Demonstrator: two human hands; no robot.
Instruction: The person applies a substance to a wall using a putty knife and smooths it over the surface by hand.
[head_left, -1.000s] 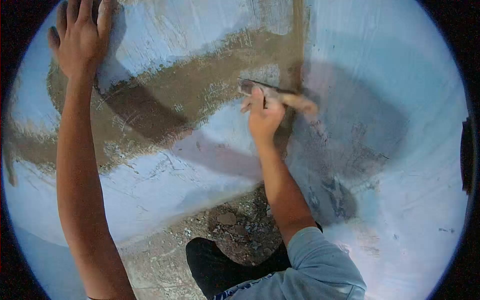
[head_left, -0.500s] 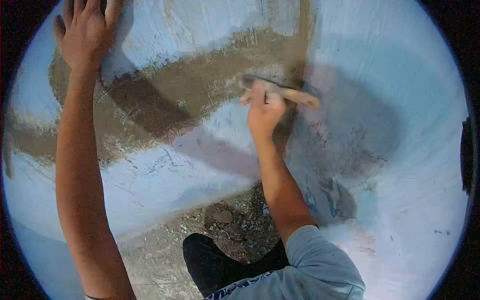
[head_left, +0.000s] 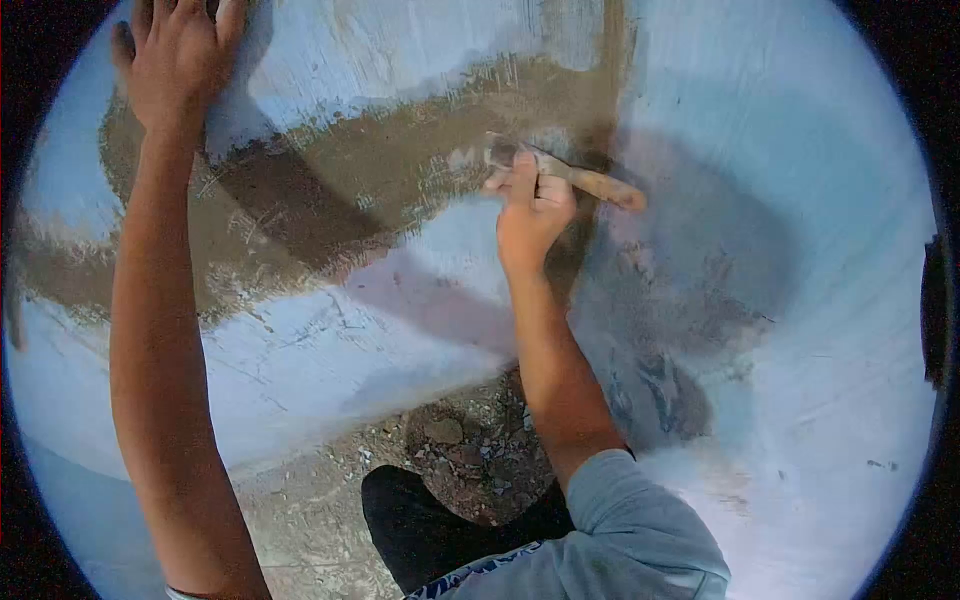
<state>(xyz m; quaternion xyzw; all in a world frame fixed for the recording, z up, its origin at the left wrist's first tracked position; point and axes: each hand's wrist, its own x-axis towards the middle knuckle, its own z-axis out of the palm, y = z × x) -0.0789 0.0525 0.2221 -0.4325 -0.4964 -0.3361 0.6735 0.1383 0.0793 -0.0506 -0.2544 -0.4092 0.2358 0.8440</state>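
Note:
My right hand (head_left: 533, 212) grips a small trowel (head_left: 590, 181) with a wooden handle, its blade pressed flat against a pale blue wall (head_left: 800, 200). The blade sits on a broad band of wet brown-grey mortar (head_left: 390, 170) that runs across the wall and up a vertical corner seam. My left hand (head_left: 180, 60) is spread flat on the wall at the upper left, fingers apart, at the band's left end, holding nothing. Both arms reach forward; my right sleeve (head_left: 640, 530) is light blue denim.
Below the wall lies rough ground with gravel and small stones (head_left: 460, 450). A dark shoe or trouser leg (head_left: 430, 530) stands on it at the bottom centre. A second blue wall face meets the first at the corner on the right.
My right hand has carried the trowel slightly upward and to the right along the mortar band. My left hand has stayed planted on the wall.

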